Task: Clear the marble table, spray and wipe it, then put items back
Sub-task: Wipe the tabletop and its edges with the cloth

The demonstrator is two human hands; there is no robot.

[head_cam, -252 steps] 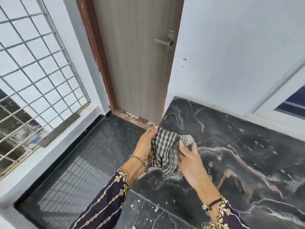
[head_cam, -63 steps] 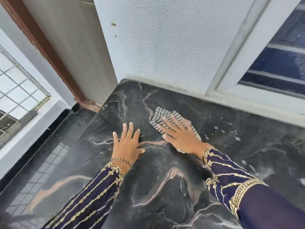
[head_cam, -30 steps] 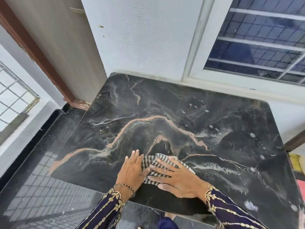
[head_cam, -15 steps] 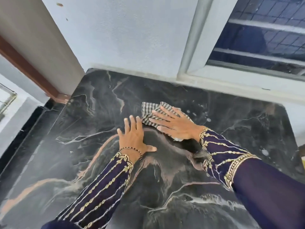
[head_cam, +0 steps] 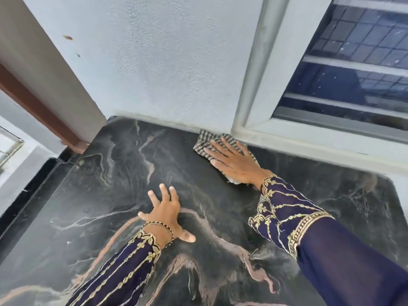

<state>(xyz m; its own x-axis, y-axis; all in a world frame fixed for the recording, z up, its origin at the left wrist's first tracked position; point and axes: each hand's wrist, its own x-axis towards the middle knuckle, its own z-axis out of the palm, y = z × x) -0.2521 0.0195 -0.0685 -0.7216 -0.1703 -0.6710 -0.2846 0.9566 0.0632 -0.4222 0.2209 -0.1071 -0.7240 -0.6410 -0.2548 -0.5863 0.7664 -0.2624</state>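
The black marble table with pinkish veins fills the lower view. A checked grey cloth lies flat at the table's back edge, right under the window frame. My right hand presses on the cloth with straight, spread fingers. My left hand rests flat on the bare marble near the middle, fingers spread, holding nothing. Most of the cloth is hidden under my right hand.
A white textured wall backs the table. A window with a grille and its white frame stand at the back right. A brown door frame and dark floor lie to the left.
My right hand has pushed the cloth away from me to the table's back edge by the window frame. My left hand stays flat on the marble, now farther behind the cloth.
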